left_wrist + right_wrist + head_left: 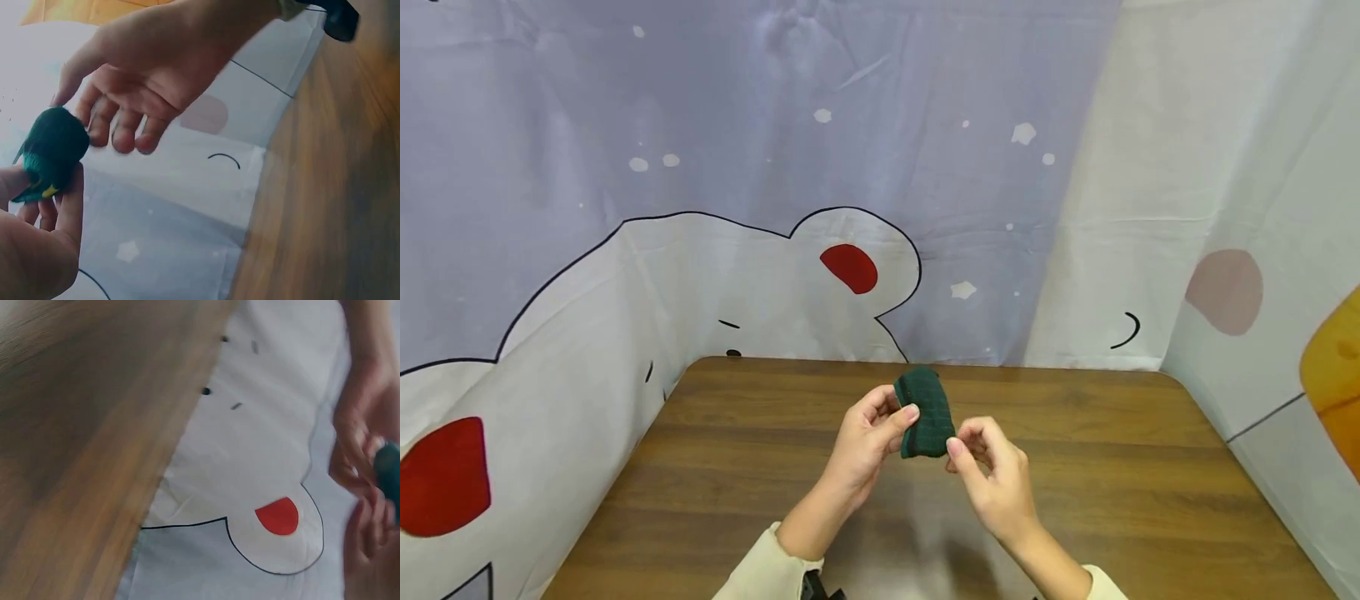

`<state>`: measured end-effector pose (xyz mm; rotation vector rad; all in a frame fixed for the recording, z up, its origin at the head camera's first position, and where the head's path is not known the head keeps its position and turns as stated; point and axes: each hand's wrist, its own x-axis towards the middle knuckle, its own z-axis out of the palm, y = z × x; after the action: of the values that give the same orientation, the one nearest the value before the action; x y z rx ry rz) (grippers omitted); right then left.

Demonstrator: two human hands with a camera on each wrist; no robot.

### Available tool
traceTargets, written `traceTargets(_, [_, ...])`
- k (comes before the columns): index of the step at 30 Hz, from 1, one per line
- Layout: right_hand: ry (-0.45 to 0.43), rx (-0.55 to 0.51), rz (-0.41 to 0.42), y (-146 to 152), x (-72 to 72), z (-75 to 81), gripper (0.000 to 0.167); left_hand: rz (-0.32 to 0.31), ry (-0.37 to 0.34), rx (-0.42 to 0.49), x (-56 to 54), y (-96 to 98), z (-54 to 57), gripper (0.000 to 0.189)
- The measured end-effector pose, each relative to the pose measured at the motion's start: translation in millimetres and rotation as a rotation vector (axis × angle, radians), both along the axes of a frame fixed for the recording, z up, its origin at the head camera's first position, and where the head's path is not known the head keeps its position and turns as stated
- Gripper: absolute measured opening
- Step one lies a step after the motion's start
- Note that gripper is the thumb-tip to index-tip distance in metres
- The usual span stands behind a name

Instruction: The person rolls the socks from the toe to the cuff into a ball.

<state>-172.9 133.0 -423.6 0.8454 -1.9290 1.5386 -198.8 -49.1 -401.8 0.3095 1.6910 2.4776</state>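
A dark green folded cloth [928, 412] with faint lines across it is held up above the table. My left hand [861, 442] grips its left side, thumb on the near face and fingers behind. At the lower right corner, my right hand [996, 471] pinches the edge between thumb and fingertips. The left wrist view shows the cloth [56, 147] as a thick rounded roll, with a small yellow patch near the left fingers. Only part of the cloth [389, 478] shows at the right border of the right wrist view, between both hands.
A brown wooden table [737, 483] lies below the hands. Behind it and along its sides hangs a printed fabric curtain [985, 208] with cartoon shapes. Cream sleeves [767, 567] cover the forearms, and a dark strap piece [812, 586] sits at the left wrist.
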Motion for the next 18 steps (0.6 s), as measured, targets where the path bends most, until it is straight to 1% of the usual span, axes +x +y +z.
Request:
traceTargets(2, [-0.239,-0.073,0.083,4,-1.1,8.1,0.019,-0.022,0.001,-0.036,-1.4,-2.3,-1.2,0.026])
traceTargets(3, [-0.336,-0.098,0.121,6,-2.5,11.9,0.026,-0.034,0.003,-0.058,-1.9,-3.3,-1.9,0.027])
traceTargets(4, [-0.416,-0.110,0.147,8,-4.5,15.5,0.031,-0.046,0.007,-0.079,-2.1,-4.4,-2.2,0.029])
traceTargets(6, [-0.533,-0.110,0.167,10,-8.5,21.2,0.038,-0.064,0.020,-0.130,-2.0,-6.3,-2.4,0.032])
traceTargets(8, [-0.601,-0.096,0.168,12,-12.1,24.3,0.042,-0.069,0.038,-0.185,-1.9,-7.7,-1.8,0.035])
traceTargets(10, [-0.642,-0.089,0.184,13,-15.2,25.0,0.046,-0.052,0.064,-0.248,-2.0,-9.0,-1.0,0.037])
traceTargets(13, [-0.674,-0.078,0.217,13,-18.4,23.0,0.052,0.007,0.116,-0.365,-2.9,-10.6,-0.2,0.036])
traceTargets(15, [-0.686,-0.067,0.221,13,-19.3,21.0,0.054,0.038,0.149,-0.439,-3.3,-11.8,-0.1,0.034])
traceTargets(18, [-0.715,-0.052,0.198,12,-20.1,19.0,0.053,0.052,0.172,-0.497,-3.8,-13.3,0.1,0.030])
